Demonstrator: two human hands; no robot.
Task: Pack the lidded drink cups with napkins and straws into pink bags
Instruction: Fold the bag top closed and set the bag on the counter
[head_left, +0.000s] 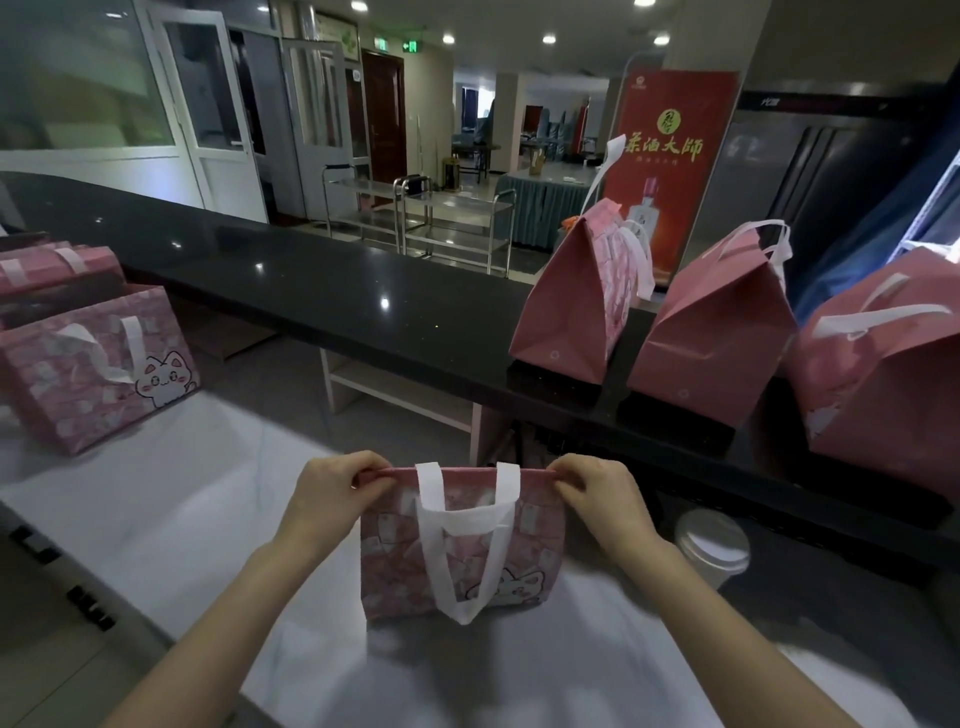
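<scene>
A pink bag (535, 540) with a cartoon cat and white handles stands upright on the white work surface (208, 519) in front of me. My left hand (337, 493) pinches its top edge at the left corner. At the right corner my right hand (597, 493) pinches the same edge. The mouth of the bag is pressed together, so what it holds is hidden. Just right of the bag stands a lidded drink cup (711, 545), partly in shadow under the counter's edge.
Three filled pink bags (571, 312) (711, 338) (883, 374) stand on the raised black counter (363, 296) at the right. A flat pink bag (67, 384) leans at the left, with several folded ones (52, 265) behind it. A red sign (670, 156) stands behind the counter.
</scene>
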